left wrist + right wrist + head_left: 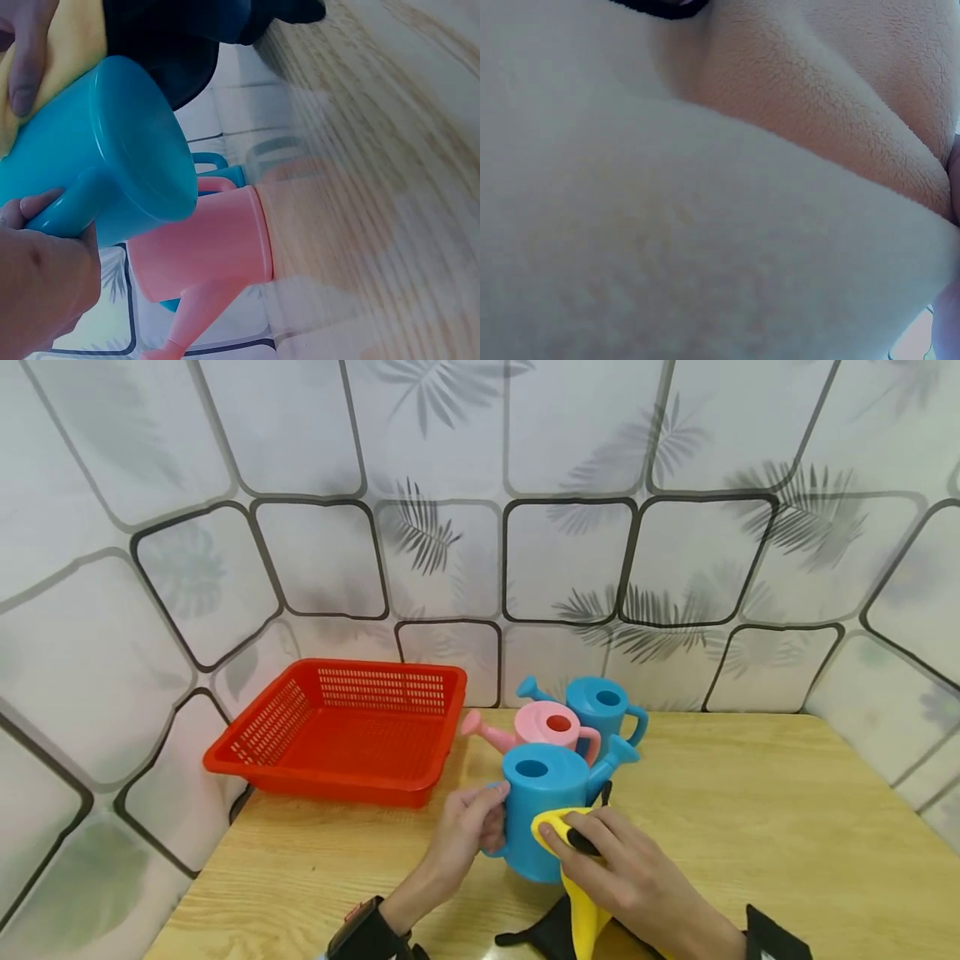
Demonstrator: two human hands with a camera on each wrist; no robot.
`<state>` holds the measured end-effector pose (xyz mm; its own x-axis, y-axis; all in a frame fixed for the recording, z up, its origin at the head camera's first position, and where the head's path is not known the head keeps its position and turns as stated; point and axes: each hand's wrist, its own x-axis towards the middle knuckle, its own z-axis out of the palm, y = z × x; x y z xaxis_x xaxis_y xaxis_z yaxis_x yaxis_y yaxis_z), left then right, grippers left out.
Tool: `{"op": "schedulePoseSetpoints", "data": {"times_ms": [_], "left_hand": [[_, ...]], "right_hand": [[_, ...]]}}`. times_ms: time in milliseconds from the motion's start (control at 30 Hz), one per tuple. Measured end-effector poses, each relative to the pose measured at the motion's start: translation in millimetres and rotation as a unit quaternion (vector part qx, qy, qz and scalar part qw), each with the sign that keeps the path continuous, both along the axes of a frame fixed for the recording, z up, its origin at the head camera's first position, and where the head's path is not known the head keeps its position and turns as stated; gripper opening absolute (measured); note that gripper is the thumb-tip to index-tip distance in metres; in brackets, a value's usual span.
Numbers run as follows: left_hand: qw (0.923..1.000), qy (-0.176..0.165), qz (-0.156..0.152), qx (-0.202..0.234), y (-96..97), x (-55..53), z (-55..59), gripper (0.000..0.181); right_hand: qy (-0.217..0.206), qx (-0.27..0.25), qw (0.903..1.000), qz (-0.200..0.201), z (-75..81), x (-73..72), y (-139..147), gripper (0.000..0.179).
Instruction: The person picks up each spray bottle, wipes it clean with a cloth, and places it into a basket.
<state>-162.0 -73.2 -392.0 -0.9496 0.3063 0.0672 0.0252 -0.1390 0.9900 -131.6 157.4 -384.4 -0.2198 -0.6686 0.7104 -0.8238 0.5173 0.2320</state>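
My left hand (468,827) grips the handle of a blue watering can (540,802), its spout pointing right. In the left wrist view the can's round base shows, raised off the tabletop. My right hand (626,868) holds a yellow cloth (585,902) against the can's front side, fingers bent over the folds. A black piece (551,931) with a narrow tail lies beneath the cloth. In the right wrist view, fuzzy cloth (802,97) fills much of the picture. Just behind the held can stands a pink watering can (542,720), and beyond it another blue watering can (597,693).
A red plastic basket (337,785) with slotted walls sits at the back left of the wooden table (765,810). Behind the table rises a patterned wall covering (570,560) with leaf prints. Dark bands (367,931) circle my wrists.
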Motion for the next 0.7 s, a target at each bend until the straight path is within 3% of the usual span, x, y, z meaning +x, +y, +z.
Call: {"op": "schedulePoseSetpoints", "data": {"times_ms": [700], "left_hand": [[0.9997, -0.014, -0.014, -0.013, 2.3, -2.1, -2.1, 0.056]], "right_hand": [[0.034, -0.061, 0.9976, -0.001, 10.1, -10.9, 3.8, 0.039]]}}
